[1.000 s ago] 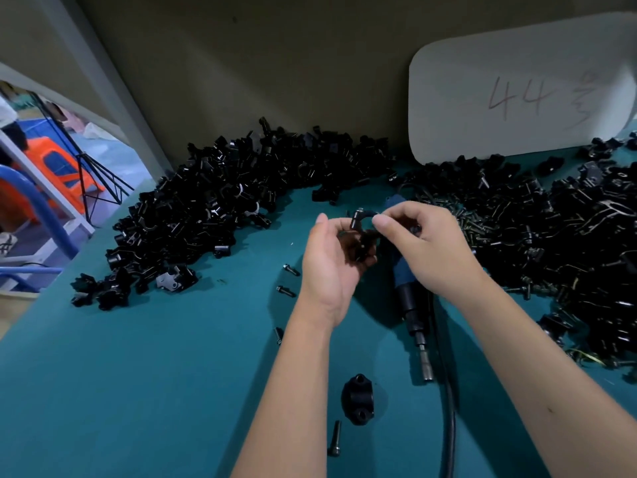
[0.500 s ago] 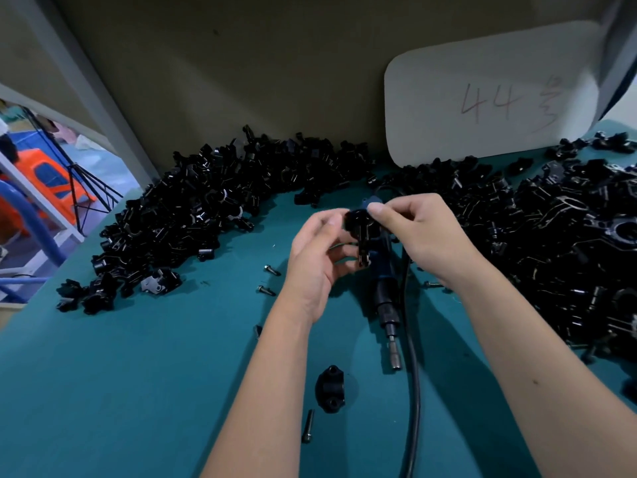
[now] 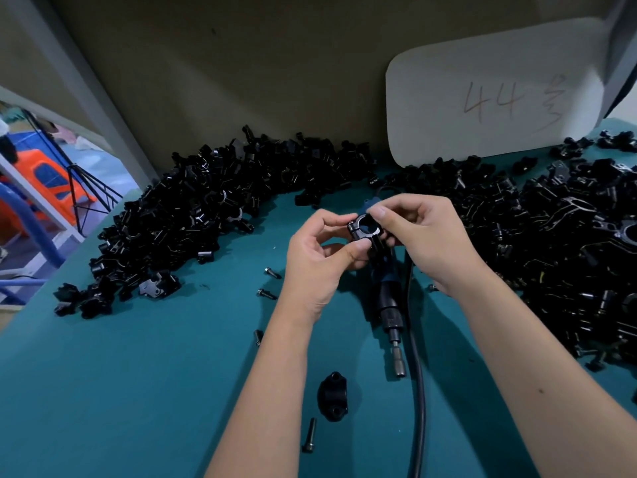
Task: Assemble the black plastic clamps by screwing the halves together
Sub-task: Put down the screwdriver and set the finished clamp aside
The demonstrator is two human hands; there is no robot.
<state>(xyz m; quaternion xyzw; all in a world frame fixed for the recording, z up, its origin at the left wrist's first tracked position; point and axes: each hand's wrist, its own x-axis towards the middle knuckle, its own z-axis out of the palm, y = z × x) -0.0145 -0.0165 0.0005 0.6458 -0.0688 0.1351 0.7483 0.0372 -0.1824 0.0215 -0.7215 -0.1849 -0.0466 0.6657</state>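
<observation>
Head view: nearest on the teal table (image 3: pixel 120 391) lie a loose clamp half (image 3: pixel 333 396) and a screw (image 3: pixel 309 435), with bare cloth to their left and the power screwdriver (image 3: pixel 391 319) and its cable (image 3: pixel 418 391) just to their right. Above them the left hand (image 3: pixel 319 260) and right hand (image 3: pixel 418 238) pinch one ring-shaped clamp (image 3: pixel 366 228) between curled fingertips, three screws (image 3: pixel 267 293) lying left of the left wrist. Farther back, the left heap of black parts (image 3: pixel 206 215) and the right heap (image 3: pixel 551 243) close in both sides, under a white card (image 3: pixel 493 94) against the wall

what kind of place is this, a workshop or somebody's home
Most likely a small factory assembly bench. Big heaps of identical black clamp parts cover the teal table, a corded power screwdriver lies between the arms, and a card marked 44 leans against the wall.
</observation>
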